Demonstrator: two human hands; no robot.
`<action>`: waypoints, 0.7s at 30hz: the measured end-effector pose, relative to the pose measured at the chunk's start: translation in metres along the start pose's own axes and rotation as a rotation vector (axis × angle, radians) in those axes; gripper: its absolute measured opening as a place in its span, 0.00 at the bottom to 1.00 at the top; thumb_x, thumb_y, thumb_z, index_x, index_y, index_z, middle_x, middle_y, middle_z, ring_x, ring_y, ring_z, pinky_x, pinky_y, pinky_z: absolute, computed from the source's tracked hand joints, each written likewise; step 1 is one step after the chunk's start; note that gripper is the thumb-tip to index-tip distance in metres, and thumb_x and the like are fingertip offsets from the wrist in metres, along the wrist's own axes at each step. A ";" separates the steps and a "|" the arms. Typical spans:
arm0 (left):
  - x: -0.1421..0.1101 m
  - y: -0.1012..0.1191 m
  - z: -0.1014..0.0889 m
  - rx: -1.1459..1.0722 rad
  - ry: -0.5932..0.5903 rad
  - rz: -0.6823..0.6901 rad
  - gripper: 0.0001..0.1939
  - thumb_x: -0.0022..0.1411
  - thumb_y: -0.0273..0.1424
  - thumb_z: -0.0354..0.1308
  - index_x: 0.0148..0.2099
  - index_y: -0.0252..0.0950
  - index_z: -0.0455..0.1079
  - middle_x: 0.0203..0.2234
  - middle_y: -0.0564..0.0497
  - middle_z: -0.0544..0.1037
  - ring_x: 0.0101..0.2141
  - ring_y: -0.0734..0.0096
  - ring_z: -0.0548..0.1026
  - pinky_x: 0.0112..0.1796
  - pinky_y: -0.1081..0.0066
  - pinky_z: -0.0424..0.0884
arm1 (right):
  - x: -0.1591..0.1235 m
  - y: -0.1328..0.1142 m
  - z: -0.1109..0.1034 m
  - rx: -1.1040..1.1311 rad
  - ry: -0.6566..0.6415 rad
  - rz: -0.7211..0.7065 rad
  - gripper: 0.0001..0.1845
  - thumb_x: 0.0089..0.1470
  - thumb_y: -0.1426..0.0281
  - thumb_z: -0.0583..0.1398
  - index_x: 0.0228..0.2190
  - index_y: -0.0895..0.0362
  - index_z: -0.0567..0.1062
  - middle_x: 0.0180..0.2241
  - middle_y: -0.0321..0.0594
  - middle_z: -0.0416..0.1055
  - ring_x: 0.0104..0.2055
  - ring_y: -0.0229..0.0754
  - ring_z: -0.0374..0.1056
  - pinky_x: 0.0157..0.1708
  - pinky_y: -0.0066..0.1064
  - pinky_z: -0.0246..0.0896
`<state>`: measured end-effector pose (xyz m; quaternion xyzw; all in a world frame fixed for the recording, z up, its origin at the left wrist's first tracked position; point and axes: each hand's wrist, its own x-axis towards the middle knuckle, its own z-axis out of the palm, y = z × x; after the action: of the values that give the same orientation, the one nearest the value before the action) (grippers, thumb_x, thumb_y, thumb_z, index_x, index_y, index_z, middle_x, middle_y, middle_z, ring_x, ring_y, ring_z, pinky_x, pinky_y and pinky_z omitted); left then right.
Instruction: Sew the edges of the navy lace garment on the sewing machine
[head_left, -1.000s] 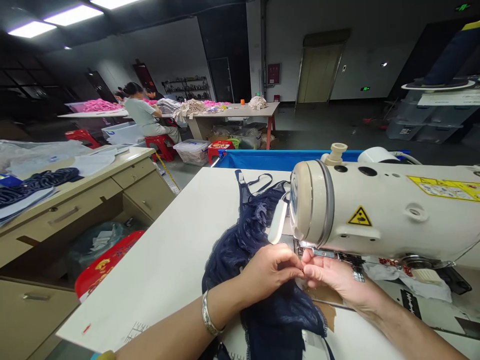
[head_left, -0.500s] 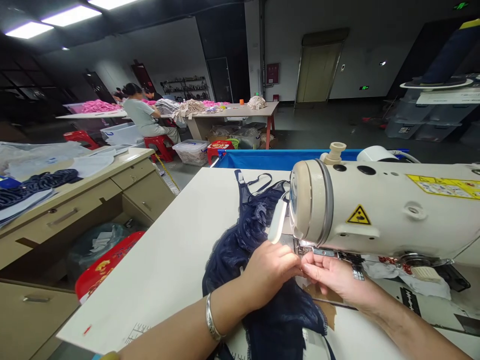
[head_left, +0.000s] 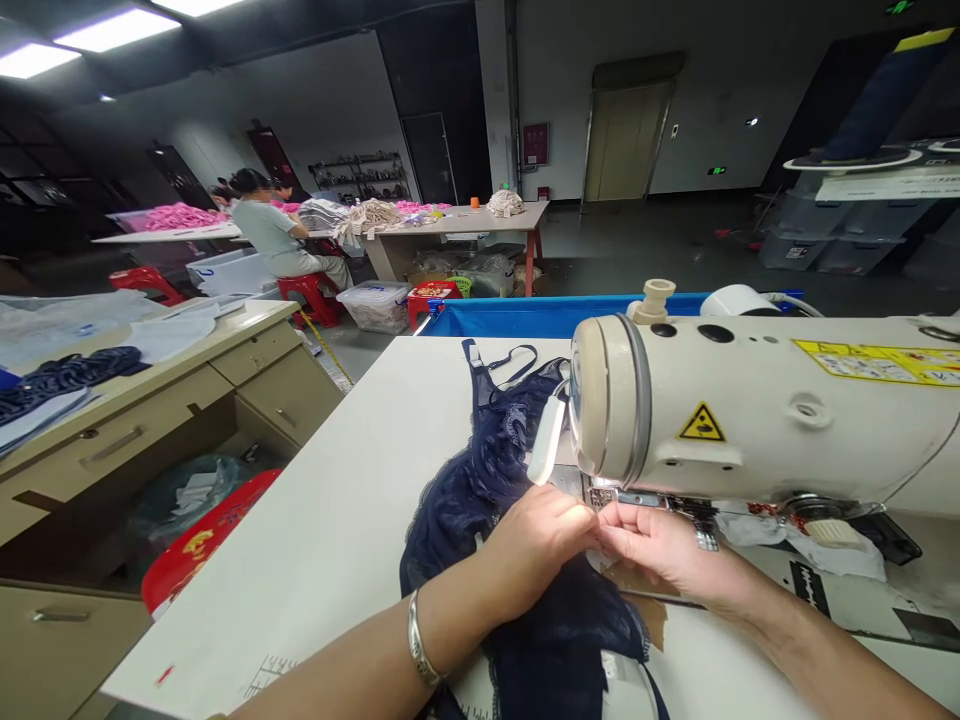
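Observation:
A navy lace garment with thin straps [head_left: 450, 510] lies across the white sewing table [head_left: 330, 500], running past the head of a white sewing machine [head_left: 757, 400]. My left hand [head_left: 536, 540], with fingers bent and closed, grips the garment just in front of the needle area. Its fingertips meet those of my right hand [head_left: 649, 540], which pinches fabric at the same spot. The bit of cloth between them is mostly hidden by the fingers. A white lever [head_left: 547, 442] hangs beside the machine head, above my left hand.
At the left stands a drawer desk [head_left: 150, 420] with dark fabric and papers, a red stool [head_left: 202, 540] beside it. A blue cloth bin [head_left: 517, 318] borders the table's far edge. A razor blade [head_left: 809, 588] lies on the machine bed. Further back, a person [head_left: 270, 235] sits at another table.
The view has turned slightly, so the surroundings shift a little to the left. Both hands stay at the same place on the garment, with hardly any movement.

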<state>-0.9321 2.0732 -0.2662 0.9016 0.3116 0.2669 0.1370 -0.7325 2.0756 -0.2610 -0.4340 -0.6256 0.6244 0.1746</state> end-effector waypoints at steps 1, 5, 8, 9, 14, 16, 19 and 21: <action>0.000 0.000 0.000 0.018 0.005 0.002 0.12 0.69 0.35 0.47 0.37 0.35 0.68 0.30 0.52 0.74 0.34 0.72 0.70 0.38 0.70 0.63 | 0.000 -0.001 0.001 0.007 0.006 -0.002 0.24 0.53 0.47 0.54 0.24 0.56 0.62 0.22 0.29 0.51 0.21 0.31 0.42 0.20 0.27 0.37; 0.004 0.002 -0.001 0.132 0.070 -0.001 0.16 0.67 0.39 0.49 0.32 0.35 0.68 0.24 0.53 0.74 0.29 0.73 0.69 0.34 0.69 0.62 | 0.003 0.002 0.007 0.096 0.058 -0.048 0.24 0.49 0.48 0.58 0.23 0.55 0.61 0.21 0.29 0.52 0.23 0.32 0.45 0.23 0.27 0.41; 0.006 0.002 0.000 0.139 0.091 -0.010 0.16 0.67 0.40 0.49 0.31 0.35 0.69 0.23 0.53 0.73 0.28 0.72 0.69 0.32 0.70 0.62 | 0.007 0.007 0.009 0.128 0.074 -0.062 0.25 0.46 0.48 0.59 0.22 0.55 0.59 0.21 0.29 0.51 0.24 0.33 0.46 0.24 0.27 0.43; 0.006 0.002 0.000 0.125 0.088 -0.013 0.16 0.67 0.39 0.49 0.31 0.35 0.69 0.23 0.53 0.73 0.28 0.72 0.69 0.33 0.70 0.62 | 0.008 0.008 0.009 0.126 0.076 -0.060 0.25 0.45 0.47 0.59 0.21 0.55 0.58 0.21 0.29 0.51 0.24 0.33 0.47 0.24 0.27 0.43; 0.004 0.000 0.001 0.090 0.040 -0.003 0.14 0.68 0.36 0.48 0.34 0.35 0.68 0.26 0.53 0.74 0.30 0.72 0.69 0.35 0.69 0.63 | 0.011 0.013 0.007 0.049 0.103 -0.062 0.22 0.46 0.51 0.59 0.21 0.55 0.59 0.21 0.29 0.51 0.24 0.33 0.47 0.25 0.27 0.43; 0.003 -0.001 0.001 0.117 0.016 0.006 0.13 0.69 0.35 0.46 0.35 0.35 0.67 0.27 0.52 0.73 0.31 0.72 0.68 0.36 0.69 0.63 | 0.012 0.014 0.007 0.018 0.113 -0.075 0.20 0.47 0.53 0.57 0.20 0.55 0.58 0.21 0.30 0.50 0.24 0.34 0.48 0.25 0.27 0.44; 0.003 0.000 0.001 0.163 -0.017 0.022 0.14 0.70 0.33 0.45 0.35 0.35 0.67 0.28 0.51 0.73 0.32 0.71 0.68 0.36 0.68 0.63 | 0.014 0.012 0.010 -0.023 0.156 -0.013 0.21 0.42 0.52 0.58 0.18 0.54 0.58 0.19 0.30 0.50 0.23 0.34 0.46 0.24 0.28 0.42; 0.004 0.001 0.000 0.185 -0.037 0.027 0.13 0.70 0.32 0.44 0.35 0.35 0.67 0.28 0.51 0.72 0.32 0.71 0.68 0.36 0.68 0.64 | 0.016 0.011 0.011 -0.045 0.186 0.049 0.20 0.39 0.53 0.58 0.16 0.54 0.58 0.17 0.30 0.50 0.22 0.34 0.45 0.23 0.28 0.40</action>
<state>-0.9287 2.0752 -0.2641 0.9194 0.3201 0.2219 0.0552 -0.7463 2.0787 -0.2777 -0.5089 -0.6098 0.5712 0.2070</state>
